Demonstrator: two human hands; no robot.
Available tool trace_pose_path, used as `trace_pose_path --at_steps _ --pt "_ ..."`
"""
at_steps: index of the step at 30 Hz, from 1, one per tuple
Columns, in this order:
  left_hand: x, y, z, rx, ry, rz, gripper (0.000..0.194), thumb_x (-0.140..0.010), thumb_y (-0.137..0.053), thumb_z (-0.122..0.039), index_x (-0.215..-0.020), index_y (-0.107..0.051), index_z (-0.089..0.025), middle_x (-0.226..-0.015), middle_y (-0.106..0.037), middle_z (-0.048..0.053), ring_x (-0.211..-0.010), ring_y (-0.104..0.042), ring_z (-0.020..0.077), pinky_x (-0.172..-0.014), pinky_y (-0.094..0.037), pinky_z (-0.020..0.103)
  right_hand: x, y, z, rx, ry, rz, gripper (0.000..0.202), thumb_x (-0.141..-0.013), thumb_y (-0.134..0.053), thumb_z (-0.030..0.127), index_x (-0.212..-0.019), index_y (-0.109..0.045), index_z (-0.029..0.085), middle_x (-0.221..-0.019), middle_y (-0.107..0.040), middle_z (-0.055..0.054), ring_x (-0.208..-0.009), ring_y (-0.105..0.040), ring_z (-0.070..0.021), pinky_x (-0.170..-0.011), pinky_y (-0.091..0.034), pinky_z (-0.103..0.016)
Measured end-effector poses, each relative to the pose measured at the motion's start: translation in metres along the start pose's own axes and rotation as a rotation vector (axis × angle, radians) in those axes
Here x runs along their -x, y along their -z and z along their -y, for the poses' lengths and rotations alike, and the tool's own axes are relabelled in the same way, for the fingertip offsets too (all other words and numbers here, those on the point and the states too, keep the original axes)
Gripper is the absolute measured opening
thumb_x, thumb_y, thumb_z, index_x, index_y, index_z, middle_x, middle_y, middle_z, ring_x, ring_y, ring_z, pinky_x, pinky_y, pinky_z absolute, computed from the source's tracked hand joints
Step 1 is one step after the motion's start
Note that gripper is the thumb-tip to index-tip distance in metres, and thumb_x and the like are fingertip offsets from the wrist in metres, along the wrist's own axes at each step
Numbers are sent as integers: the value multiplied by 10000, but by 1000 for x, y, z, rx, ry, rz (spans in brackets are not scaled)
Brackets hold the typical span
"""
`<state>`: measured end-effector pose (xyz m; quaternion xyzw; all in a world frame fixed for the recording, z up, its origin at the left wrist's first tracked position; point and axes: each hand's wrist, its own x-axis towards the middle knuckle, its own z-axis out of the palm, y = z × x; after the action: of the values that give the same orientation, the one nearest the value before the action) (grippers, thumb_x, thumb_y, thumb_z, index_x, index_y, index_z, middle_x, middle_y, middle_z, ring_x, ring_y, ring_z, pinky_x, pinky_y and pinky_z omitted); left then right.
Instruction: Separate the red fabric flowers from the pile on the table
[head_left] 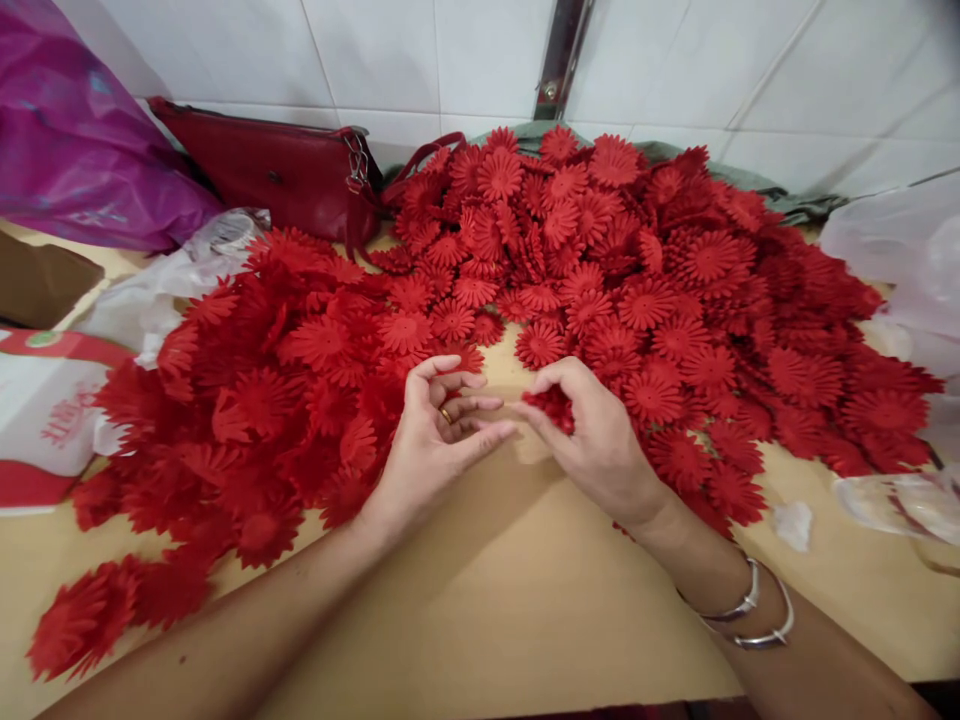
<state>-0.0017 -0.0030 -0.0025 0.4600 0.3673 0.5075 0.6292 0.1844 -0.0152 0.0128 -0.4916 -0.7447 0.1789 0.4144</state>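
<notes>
My left hand (442, 425), with a ring on one finger, is held above the table with its fingers apart and curved; nothing shows between them. Facing it, my right hand (592, 430) has its fingers closed round a small red flower piece (553, 404), partly hidden by the fingers. The two hands nearly meet at the fingertips. Behind and to the right spreads a large heap of small red flower pieces (645, 300). To the left lies a pile of larger red flower pieces (285, 390), some close to my left wrist.
The wooden table (480, 620) runs up to a tiled wall. At the back left are a red purse (277, 175) and a purple bag (82, 140). A white-and-red package (52, 420) lies left; clear plastic bags (907, 240) are on the right, near a small white scrap (793, 525).
</notes>
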Motion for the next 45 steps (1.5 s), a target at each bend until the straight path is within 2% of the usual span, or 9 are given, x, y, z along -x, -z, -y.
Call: trace_pose_path --at_steps 4,9,11,15,22,26,30,41,45 --pt "-1 1 -1 -64 -12 -8 493 -865 -792 -289 -1238 -474 -245 -1194 -583 33 -991 -693 111 -887 -572 238 -4 5 -3 -174 -245 -119 160 -1022 -541 362 -934 -509 232 -828 -518 14 -744 -521 -140 -741 -468 -288" --pt "1 2 -2 -108 -20 10 374 -951 -692 -345 -1253 -504 -226 -1220 -580 61 -994 -696 128 -838 -576 242 -6 -1 -4 -704 -450 -108 261 -1009 -539 498 -920 -514 253 -750 -470 41 -655 -466 -121 -623 -432 -255" --pt "2 3 -2 -111 -16 14 348 -967 -670 -351 -1253 -516 -226 -1225 -582 65 -1005 -700 137 -847 -577 252 -7 -2 -3 -903 -492 -61 222 -967 -600 468 -1047 -575 262 -820 -515 29 -691 -499 -116 -650 -464 -251" --pt "2 4 -2 -122 -15 33 317 -983 -649 -351 -1252 -535 -227 -1231 -589 73 -1026 -700 153 -860 -577 269 -9 -2 0 -1051 -526 69 426 -851 -726 297 -1253 -584 289 -942 -604 10 -807 -593 -127 -750 -531 -266" --pt "1 5 -1 -105 -28 55 278 -991 -641 -340 -1227 -567 -214 -1221 -608 79 -1001 -683 141 -869 -568 267 -9 -5 -4 -1061 -505 111 297 -860 -797 371 -1038 -588 256 -915 -721 16 -754 -700 -116 -720 -561 -253" --pt "2 4 -2 -118 -2 56 260 -948 -703 -322 -1167 -617 -212 -1205 -637 63 -988 -687 134 -868 -564 255 -7 -8 -6 -958 -509 18 283 -866 -795 388 -989 -591 236 -828 -713 45 -604 -626 -68 -618 -530 -207" --pt "2 0 -3 -120 15 122 427 -817 -838 -263 -1195 -645 -217 -1064 -699 41 -1000 -677 156 -927 -562 290 -4 -14 0 -951 -558 40 316 -877 -767 446 -978 -566 224 -781 -697 45 -577 -582 -68 -528 -502 -188" --pt "7 -4 -8 -162 -1 77 228 -814 -846 -308 -980 -734 -199 -743 -722 -3 -659 -673 148 -719 -584 304 1 -8 19 -579 -389 155 209 -1067 -446 446 -969 -470 263 -712 -659 33 -686 -662 -150 -695 -559 -303" --pt "5 -3 -11 -181 -15 61 142 -847 -817 -308 -914 -777 -190 -802 -759 5 -719 -688 140 -748 -583 270 4 -5 19 -465 -298 185 205 -1087 -373 434 -1042 -475 261 -758 -661 12 -730 -664 -160 -736 -552 -316"
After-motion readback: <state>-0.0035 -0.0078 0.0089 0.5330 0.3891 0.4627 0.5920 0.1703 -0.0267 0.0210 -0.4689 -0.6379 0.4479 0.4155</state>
